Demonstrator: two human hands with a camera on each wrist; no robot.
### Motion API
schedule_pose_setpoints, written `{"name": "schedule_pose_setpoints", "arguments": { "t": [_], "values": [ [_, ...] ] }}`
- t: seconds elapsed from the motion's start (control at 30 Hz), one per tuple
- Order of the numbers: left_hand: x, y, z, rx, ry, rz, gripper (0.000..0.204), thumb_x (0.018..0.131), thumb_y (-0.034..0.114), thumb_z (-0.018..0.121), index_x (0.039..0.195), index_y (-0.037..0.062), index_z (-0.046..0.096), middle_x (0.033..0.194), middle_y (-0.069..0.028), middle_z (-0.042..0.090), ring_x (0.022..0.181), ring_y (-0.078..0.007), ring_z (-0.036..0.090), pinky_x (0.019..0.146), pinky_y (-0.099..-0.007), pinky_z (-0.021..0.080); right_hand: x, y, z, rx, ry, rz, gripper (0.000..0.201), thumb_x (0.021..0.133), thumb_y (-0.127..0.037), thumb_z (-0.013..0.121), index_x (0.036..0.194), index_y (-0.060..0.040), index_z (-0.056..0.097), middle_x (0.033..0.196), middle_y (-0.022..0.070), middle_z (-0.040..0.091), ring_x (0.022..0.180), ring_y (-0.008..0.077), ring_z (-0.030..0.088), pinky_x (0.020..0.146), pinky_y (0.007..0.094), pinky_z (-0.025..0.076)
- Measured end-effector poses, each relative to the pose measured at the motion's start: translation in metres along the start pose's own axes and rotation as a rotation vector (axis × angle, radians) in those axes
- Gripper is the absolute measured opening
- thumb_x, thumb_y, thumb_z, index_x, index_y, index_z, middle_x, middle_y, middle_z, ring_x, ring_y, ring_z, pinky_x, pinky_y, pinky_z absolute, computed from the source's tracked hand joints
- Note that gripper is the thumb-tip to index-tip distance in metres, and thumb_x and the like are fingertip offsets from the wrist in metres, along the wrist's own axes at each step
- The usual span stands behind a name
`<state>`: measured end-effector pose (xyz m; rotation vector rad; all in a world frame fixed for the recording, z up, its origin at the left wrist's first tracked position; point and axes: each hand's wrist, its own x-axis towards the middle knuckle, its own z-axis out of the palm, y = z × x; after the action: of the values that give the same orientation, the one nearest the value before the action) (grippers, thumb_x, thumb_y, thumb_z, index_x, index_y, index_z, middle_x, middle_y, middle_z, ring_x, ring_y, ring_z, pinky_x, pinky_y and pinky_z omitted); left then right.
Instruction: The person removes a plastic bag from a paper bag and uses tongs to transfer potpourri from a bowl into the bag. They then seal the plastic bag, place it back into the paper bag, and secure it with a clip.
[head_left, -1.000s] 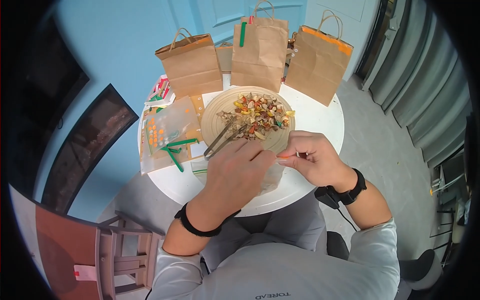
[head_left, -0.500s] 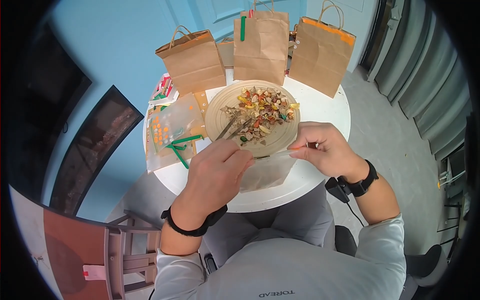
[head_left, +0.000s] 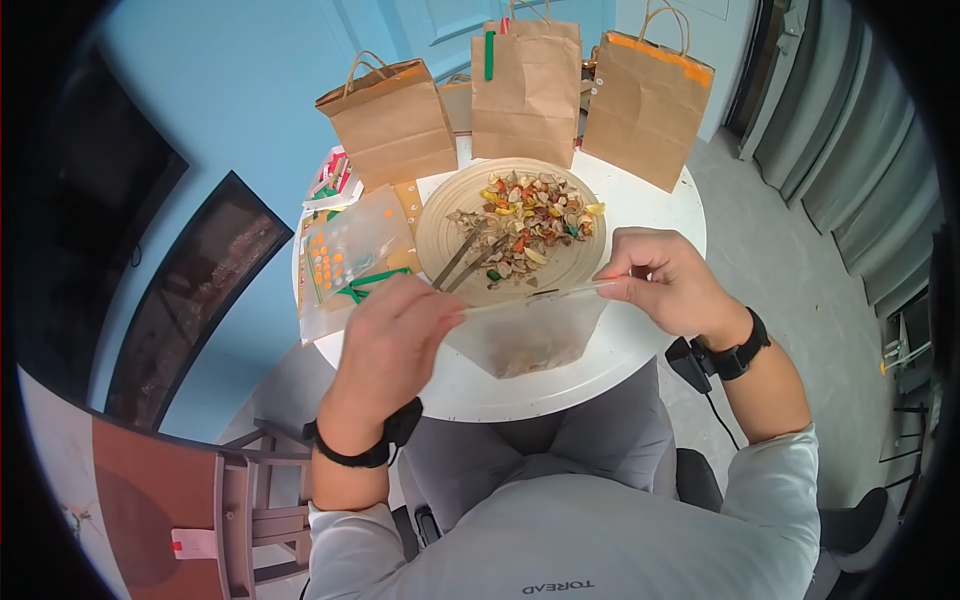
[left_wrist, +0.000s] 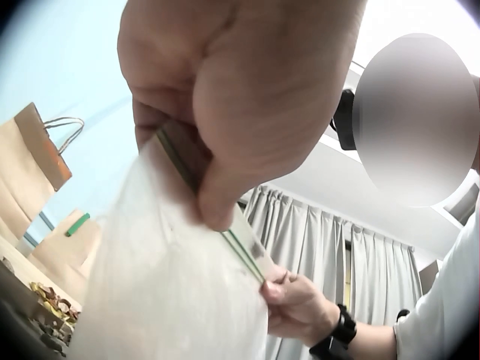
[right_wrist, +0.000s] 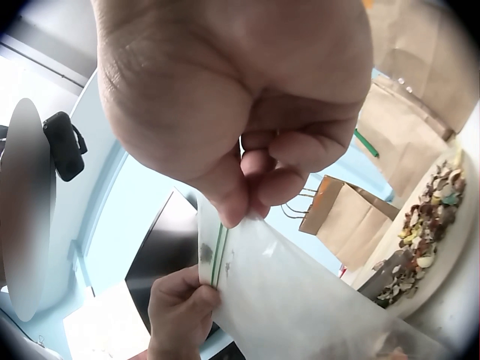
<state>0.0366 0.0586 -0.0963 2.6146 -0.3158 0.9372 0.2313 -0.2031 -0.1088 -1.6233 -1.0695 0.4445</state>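
A translucent zip bag [head_left: 530, 335] with a green-lined zip strip hangs between both hands over the table's near side. My left hand [head_left: 390, 345] pinches one top corner between thumb and fingers. At the opposite corner my right hand [head_left: 665, 280] pinches the bag's edge, as the right wrist view also shows. The top edge is stretched nearly straight between them. Some coloured bits show faintly in the lower part of the bag [right_wrist: 337, 315]. Just beyond it, metal tongs [head_left: 462, 260] lie on a round wooden plate [head_left: 436, 225] with a heap of mixed dried pieces [head_left: 530, 215].
Three brown paper bags [head_left: 525, 100] stand along the table's back. To the left lie a clear bag with orange dots [head_left: 350, 245], green strips [head_left: 385, 278] and a box of small red and green items [head_left: 330, 180]. A wooden chair [head_left: 235, 520] stands at lower left.
My hands have moved apart, the left going left and the right going right and slightly up. The zip bag, bunched and mostly hidden before, is now spread wide between them.
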Motion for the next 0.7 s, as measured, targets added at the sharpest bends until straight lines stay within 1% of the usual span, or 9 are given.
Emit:
{"name": "schedule_pose_setpoints", "arguments": {
  "t": [0.13,0.3,0.4,0.5,0.53,0.57,0.63,0.67,0.7],
  "values": [
    [-0.004,0.003,-0.004,0.102,-0.024,-0.002,0.015,0.079,0.002,0.084,0.091,0.0026,0.074,0.082,-0.0111,0.067,0.075,-0.0308,0.066,0.066,-0.0388,0.052,-0.001,0.009,0.001,-0.034,-0.035,-0.063,0.007,0.093,0.001,0.077,0.09,-0.0025,0.072,0.085,0.0006,0.066,0.076,0.0093,0.053,0.068,0.0268,0.043],
    [-0.012,-0.006,0.0,-0.041,0.063,-0.026,0.014,0.079,0.0,0.084,0.088,0.0016,0.074,0.079,-0.011,0.066,0.071,-0.0289,0.064,0.064,-0.0375,0.05,0.0,0.006,-0.001,-0.025,-0.03,-0.039,0.007,0.094,0.0,0.077,0.091,-0.0019,0.071,0.085,0.0004,0.065,0.076,0.0089,0.053,0.067,0.0274,0.042],
    [-0.018,-0.009,-0.005,-0.021,0.056,-0.048,0.013,0.079,0.001,0.084,0.088,0.0019,0.074,0.078,-0.0109,0.065,0.07,-0.0296,0.063,0.064,-0.038,0.05,0.001,0.015,-0.001,-0.027,-0.082,-0.145,0.007,0.094,-0.001,0.077,0.092,-0.0018,0.071,0.085,0.0002,0.065,0.075,0.0086,0.053,0.066,0.0279,0.042],
    [-0.024,-0.006,0.007,-0.088,0.124,-0.095,0.012,0.081,-0.001,0.081,0.089,0.0012,0.072,0.081,-0.0116,0.065,0.072,-0.0306,0.063,0.065,-0.0363,0.05,0.004,0.013,-0.004,0.03,-0.1,-0.035,0.007,0.094,-0.002,0.077,0.092,-0.0015,0.07,0.083,-0.0009,0.065,0.074,0.0093,0.053,0.066,0.028,0.041],
    [-0.029,-0.008,0.017,-0.142,0.149,-0.103,0.012,0.082,-0.002,0.08,0.09,0.0009,0.072,0.082,-0.0122,0.066,0.072,-0.0309,0.063,0.065,-0.0359,0.05,0.005,0.022,-0.014,-0.052,-0.199,0.001,0.02,0.09,-0.005,0.082,0.108,-0.0039,0.073,0.1,0.0003,0.069,0.085,0.0105,0.058,0.069,0.0272,0.046],
    [-0.034,-0.011,0.025,-0.191,0.176,-0.107,0.012,0.082,-0.003,0.08,0.09,0.0006,0.071,0.083,-0.0128,0.066,0.073,-0.0313,0.063,0.065,-0.0354,0.05,0.005,0.015,-0.023,-0.052,-0.188,0.001,0.031,0.088,-0.005,0.084,0.116,-0.0047,0.071,0.109,0.0015,0.068,0.091,0.0118,0.059,0.074,0.0274,0.048],
    [-0.046,-0.012,0.036,-0.315,0.2,-0.11,0.022,0.082,-0.001,0.082,0.099,0.0003,0.068,0.096,-0.014,0.069,0.084,-0.0285,0.065,0.077,-0.0383,0.052,0.007,0.0,-0.039,-0.047,-0.169,-0.006,0.053,0.083,-0.004,0.088,0.132,-0.0063,0.068,0.127,0.004,0.066,0.105,0.0143,0.06,0.082,0.0277,0.052],
    [-0.051,-0.011,0.042,-0.371,0.235,-0.118,0.03,0.081,0.0,0.084,0.106,0.0003,0.067,0.099,-0.0137,0.069,0.087,-0.0272,0.065,0.081,-0.0389,0.052,0.014,0.01,-0.057,-0.094,-0.121,-0.007,0.078,0.077,-0.006,0.092,0.148,-0.0098,0.058,0.143,0.0035,0.058,0.115,0.0157,0.058,0.085,0.0289,0.055],
    [-0.056,-0.01,0.048,-0.426,0.267,-0.13,0.038,0.08,0.001,0.086,0.113,0.0002,0.065,0.103,-0.0134,0.07,0.09,-0.0259,0.066,0.085,-0.0395,0.052,0.025,0.026,-0.076,-0.153,0.069,-0.037,0.075,0.079,-0.005,0.089,0.148,-0.0096,0.059,0.14,0.0034,0.06,0.114,0.0171,0.06,0.085,0.0306,0.057]
  ]
}}
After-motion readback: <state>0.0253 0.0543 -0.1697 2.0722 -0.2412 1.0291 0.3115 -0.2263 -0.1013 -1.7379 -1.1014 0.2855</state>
